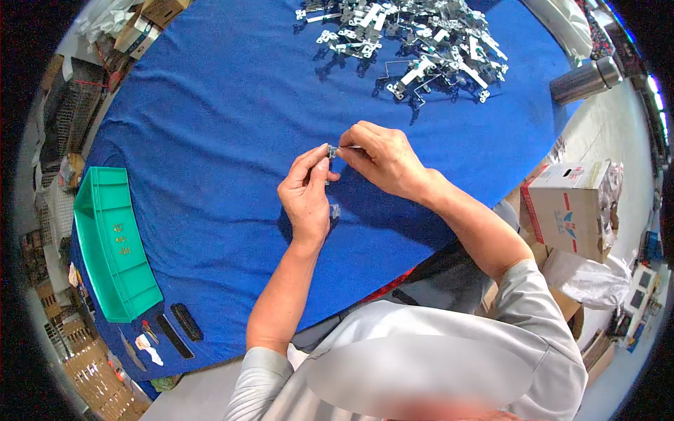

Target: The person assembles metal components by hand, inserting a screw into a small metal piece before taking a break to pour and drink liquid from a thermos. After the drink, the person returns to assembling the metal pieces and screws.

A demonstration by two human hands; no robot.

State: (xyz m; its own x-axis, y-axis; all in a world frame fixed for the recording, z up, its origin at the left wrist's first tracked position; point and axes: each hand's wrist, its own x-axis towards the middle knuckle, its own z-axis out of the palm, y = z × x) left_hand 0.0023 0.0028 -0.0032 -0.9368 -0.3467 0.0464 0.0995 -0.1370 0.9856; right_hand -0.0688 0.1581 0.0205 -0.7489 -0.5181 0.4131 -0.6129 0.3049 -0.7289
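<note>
Left hand [306,193] pinched on a small metal part [331,151], held above the middle of the tabletop [225,105]; right hand [379,160] closed on a thin metal piece [349,147] meeting that part. Judged early on: green bin [112,242] at the left seemingly bare, big heap of metal brackets [414,38] at the far edge untouched. Blue cloth over the tabletop, small tools [168,330] near the bin, steel flask [586,78] and cardboard box [569,210] off right, cluttered workshop floor around

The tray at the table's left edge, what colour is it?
Green, a plain teal-green plastic tray resting on the blue cloth; the head view shows it clearly.
</note>
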